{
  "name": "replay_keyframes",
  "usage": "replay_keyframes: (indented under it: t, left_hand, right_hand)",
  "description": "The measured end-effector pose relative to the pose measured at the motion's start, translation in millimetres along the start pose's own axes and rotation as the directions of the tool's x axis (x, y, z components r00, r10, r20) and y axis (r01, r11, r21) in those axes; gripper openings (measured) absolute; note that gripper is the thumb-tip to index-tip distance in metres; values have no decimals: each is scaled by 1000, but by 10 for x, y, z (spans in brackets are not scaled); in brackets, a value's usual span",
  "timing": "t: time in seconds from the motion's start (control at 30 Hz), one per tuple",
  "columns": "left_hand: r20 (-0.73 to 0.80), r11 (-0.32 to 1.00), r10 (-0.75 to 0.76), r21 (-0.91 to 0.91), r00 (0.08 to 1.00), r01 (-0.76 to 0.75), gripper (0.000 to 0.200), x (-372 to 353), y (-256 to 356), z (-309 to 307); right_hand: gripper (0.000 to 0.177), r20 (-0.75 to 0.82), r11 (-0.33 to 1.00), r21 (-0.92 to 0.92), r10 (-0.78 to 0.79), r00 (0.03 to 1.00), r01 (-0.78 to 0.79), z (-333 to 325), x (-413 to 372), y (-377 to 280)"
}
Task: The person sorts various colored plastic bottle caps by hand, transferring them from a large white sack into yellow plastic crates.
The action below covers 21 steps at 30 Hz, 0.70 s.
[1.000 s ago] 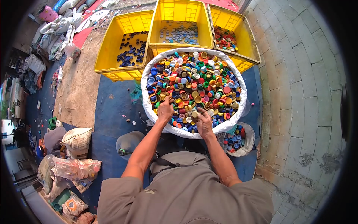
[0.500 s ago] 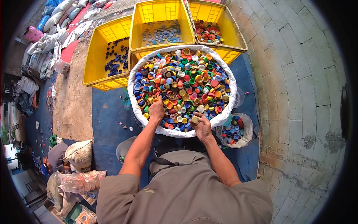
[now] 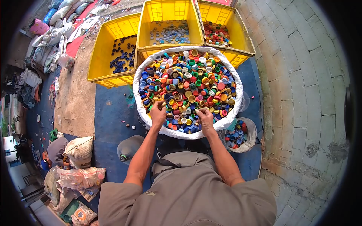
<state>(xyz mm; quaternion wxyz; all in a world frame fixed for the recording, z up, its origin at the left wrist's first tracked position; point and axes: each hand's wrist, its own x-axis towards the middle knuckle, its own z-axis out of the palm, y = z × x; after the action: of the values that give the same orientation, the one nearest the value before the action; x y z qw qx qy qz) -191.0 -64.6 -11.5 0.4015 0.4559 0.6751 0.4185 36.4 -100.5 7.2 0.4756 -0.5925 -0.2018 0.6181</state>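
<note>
A round, white-rimmed sack [image 3: 239,88] in front of me is full of loose plastic bottle caps [image 3: 190,81] in many colours. Over its near left part, my left hand [image 3: 158,113] is closed, thumb and fingers pinched on a small yellowish bottle cap [image 3: 163,104]. My right hand [image 3: 206,119] hovers at the near right part of the heap, fingertips together on a light tan bottle cap [image 3: 197,111], mostly covered by the fingers.
Behind the sack stand three yellow crates: the left crate [image 3: 94,62] holds dark blue caps, the middle crate [image 3: 145,22] pale blue ones, the right crate [image 3: 239,32] red and orange ones. A small bag [image 3: 250,139] of caps sits at right, a large translucent bottle [image 3: 130,148] at left.
My left fingers have gone from pointing into the caps to a pinch. My right hand has turned and lifted slightly, its cap now largely hidden. The view has shifted a little.
</note>
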Motion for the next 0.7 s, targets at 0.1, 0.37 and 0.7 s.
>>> replay_keyframes:
  t: [0.1, 0.37, 0.7]
  left_hand:
    - [205, 691, -348, -603, 915, 398, 27, -107, -20, -135]
    - [383, 150, -412, -866, 826, 477, 8, -507, 9, -317]
    - [104, 728, -434, -545, 895, 416, 20, -642, 68, -213]
  right_hand:
    - [29, -23, 858, -476, -232, 973, 193, 122, 169, -83]
    - [47, 115, 365, -891, -395, 911, 271, 400, 543, -121]
    - [49, 113, 210, -958, -355, 928, 197, 526, 673, -75]
